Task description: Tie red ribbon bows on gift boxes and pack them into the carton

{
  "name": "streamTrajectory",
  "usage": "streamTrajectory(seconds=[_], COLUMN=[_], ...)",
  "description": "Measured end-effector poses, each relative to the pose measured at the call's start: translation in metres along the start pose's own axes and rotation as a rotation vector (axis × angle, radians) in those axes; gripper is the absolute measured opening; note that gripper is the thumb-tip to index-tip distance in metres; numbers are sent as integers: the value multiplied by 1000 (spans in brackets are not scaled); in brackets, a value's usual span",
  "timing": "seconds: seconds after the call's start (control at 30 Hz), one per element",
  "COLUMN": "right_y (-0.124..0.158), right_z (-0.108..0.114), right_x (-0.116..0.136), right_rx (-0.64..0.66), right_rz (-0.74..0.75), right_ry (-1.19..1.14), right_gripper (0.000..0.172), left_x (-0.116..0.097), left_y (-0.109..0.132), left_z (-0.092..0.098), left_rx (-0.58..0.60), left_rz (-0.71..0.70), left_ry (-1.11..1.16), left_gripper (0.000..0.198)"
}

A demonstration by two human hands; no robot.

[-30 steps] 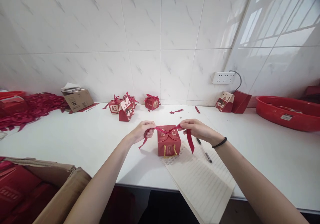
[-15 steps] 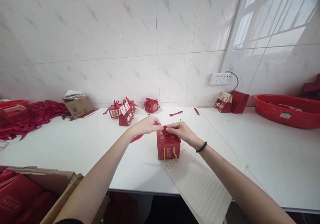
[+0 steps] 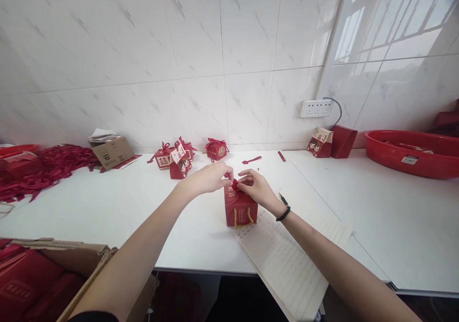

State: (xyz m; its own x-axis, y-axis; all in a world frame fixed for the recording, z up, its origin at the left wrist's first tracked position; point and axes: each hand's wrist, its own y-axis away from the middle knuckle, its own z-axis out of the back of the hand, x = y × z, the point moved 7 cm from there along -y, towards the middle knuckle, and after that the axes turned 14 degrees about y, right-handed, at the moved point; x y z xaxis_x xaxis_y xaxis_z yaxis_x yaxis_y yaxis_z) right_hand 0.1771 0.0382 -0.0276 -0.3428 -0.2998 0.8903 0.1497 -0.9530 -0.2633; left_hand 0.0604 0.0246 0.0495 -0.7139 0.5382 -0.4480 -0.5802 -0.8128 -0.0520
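Note:
A red gift box (image 3: 241, 212) with yellow cord handles on its front stands upright on the white table. On its top sits a dark red ribbon (image 3: 234, 184), bunched at the middle of the lid. My left hand (image 3: 214, 176) pinches part of this ribbon at the left of the lid. From the right, my right hand (image 3: 257, 188) holds the ribbon between thumb and fingers, just above the box. The fingers partly hide the ribbon, so its exact loops cannot be made out.
Several small red gift boxes (image 3: 181, 161) stand near the wall. Paper sheets (image 3: 287, 264) and a pen (image 3: 283, 199) lie to the right. A ribbon pile (image 3: 68, 169) is at left, an open carton (image 3: 89, 255) at front left, a red basin (image 3: 412, 161) at right.
My right hand has shifted slightly left, uncovering the pen. My left hand has drawn closer over the ribbon, and the ribbon tail left of the box no longer shows. The box stays put.

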Motion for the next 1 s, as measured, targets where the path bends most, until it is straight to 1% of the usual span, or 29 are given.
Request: streamTrajectory(seconds=[0.1, 0.17, 0.23, 0.3, 0.4, 0.47, 0.53, 0.63, 0.73, 0.87, 1.0], right_y=[1, 2, 3, 4, 6, 7, 7, 7, 6, 5, 5], right_z=[-1, -2, -3, -5, -5, -5, -3, 0, 2, 3, 6], right_x=[1, 3, 4, 3, 2, 1, 0, -2, -3, -3, -3], right_rx=[12, 20, 28, 42, 52, 43, 24, -8, -31, -35, -60], right_rz=[18, 39, 50, 46, 29, 21, 15, 13, 4, -2, 24], right_ry=[47, 87, 104, 85, 39, 9, -19, -39, -25, 34, 95], right_gripper=[25, 26, 27, 30, 38, 44, 46, 42, 33, 22, 19], left_x=[-11, -14, -13, -7, 11, 24, 36, 47, 50, 41, 34], left_y=[-3, -7, -13, -20, -30, -34, -36, -33, -25, -13, -6], left_z=[1, 0, -2, -3, -7, -13, -21, -34, -44, -48, -50], left_rx=[2, 29, 32, 1, -78, -128, -154, -173, -200, -218, -208], left_rz=[-96, -117, -130, -130, -92, -86, -96, -105, -115, -154, -151], left_ry=[-20, -4, 35, 107, 244, 321, 366, 384, 392, 429, 508], left_gripper=[15, 18, 19, 15, 11, 10, 10, 12, 12, 14, 19])
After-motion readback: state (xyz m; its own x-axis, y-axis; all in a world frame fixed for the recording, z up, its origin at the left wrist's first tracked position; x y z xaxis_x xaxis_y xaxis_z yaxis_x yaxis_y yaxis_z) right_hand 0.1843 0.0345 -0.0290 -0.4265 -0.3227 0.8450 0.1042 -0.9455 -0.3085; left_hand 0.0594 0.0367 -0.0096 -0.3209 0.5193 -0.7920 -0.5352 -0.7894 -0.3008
